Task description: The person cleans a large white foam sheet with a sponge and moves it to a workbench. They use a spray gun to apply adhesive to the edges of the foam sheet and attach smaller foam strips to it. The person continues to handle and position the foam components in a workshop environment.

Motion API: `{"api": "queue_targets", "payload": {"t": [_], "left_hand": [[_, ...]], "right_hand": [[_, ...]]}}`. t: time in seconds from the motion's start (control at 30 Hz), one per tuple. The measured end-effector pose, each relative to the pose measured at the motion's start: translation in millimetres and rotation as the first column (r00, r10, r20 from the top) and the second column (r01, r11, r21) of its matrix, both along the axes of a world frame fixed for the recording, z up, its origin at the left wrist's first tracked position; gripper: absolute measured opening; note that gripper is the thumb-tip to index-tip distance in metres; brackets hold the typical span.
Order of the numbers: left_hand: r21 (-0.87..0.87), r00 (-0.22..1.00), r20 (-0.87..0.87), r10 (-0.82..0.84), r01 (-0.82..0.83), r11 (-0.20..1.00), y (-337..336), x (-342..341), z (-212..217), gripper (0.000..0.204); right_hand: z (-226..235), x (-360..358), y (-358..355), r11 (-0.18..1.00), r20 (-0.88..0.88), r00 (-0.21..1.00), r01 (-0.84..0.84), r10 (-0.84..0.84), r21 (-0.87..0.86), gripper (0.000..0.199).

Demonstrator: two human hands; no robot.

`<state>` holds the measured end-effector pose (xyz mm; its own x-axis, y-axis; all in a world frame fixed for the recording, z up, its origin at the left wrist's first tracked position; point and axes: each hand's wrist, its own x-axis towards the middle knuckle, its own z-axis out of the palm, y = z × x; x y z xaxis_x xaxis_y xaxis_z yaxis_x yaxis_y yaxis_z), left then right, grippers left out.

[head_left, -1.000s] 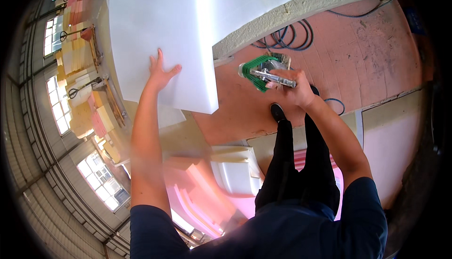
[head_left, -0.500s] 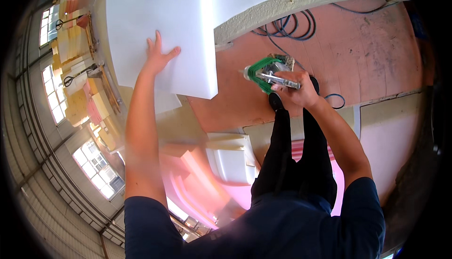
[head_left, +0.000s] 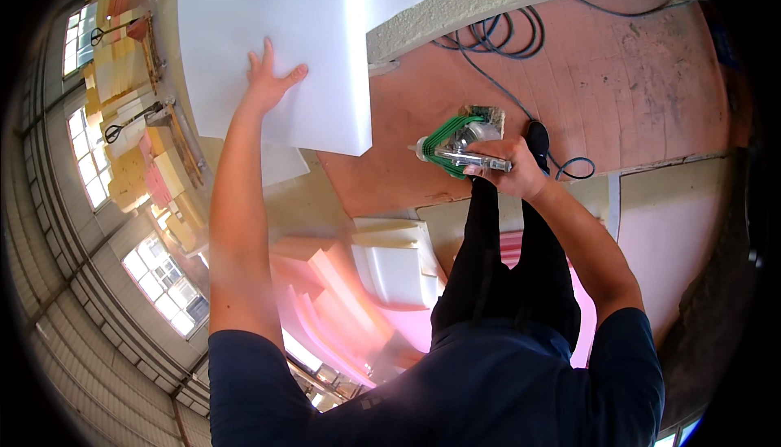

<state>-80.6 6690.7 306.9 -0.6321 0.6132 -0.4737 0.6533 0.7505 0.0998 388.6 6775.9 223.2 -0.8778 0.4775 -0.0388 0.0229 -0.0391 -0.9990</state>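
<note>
My left hand [head_left: 272, 85] rests flat on a large white foam block [head_left: 329, 109], fingers spread and thumb out. In my right hand [head_left: 517, 168] is a spray gun [head_left: 465, 156], held by its silver handle. Green strands or bands wrap around its body, and a clear rounded part shows beside them. The gun's pale tip points left toward the block's near corner, apart from it. My fingers partly cover the handle.
A dark hose [head_left: 500, 81] lies coiled on the reddish floor board [head_left: 618, 81] and runs toward my shoe [head_left: 537, 139]. A rough cream foam edge [head_left: 455, 8] curves behind. Pink foam pieces [head_left: 317, 268] and a white piece [head_left: 399, 272] lie below. Stacked yellow foam [head_left: 126, 170] stands left.
The view has shifted slightly, and the block sits a little higher and farther left. The spray gun has moved slightly down and left, with its body turned a little. My left hand stays on the block.
</note>
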Motion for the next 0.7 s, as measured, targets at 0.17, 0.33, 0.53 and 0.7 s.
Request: {"api": "queue_targets", "payload": {"t": [0.17, 0.33, 0.53, 0.7], "left_hand": [[-0.001, 1.0, -0.001, 0.011, -0.011, 1.0, 0, -1, -1, 0.125], [-0.01, 1.0, -0.004, 0.007, -0.007, 1.0, 1, 0, -1, 0.125], [-0.016, 1.0, -0.018, -0.008, 0.008, 1.0, 1, 3, 1, 0.125], [-0.017, 1.0, -0.013, -0.004, 0.004, 1.0, -2, 1, 1, 0.126]], "right_hand": [[3, 1, -5, 0.999, -0.038, 0.999, -0.011, 0.013, 0.039, 0.033], [15, -1, -3, 0.997, -0.039, 0.998, -0.04, 0.043, 0.06, 0.032], [11, -8, 0, 0.996, -0.059, 0.995, 0.078, -0.075, 0.044, 0.033], [25, -20, 22, 0.995, 0.025, 0.996, 0.086, -0.087, 0.045, 0.03]]}}
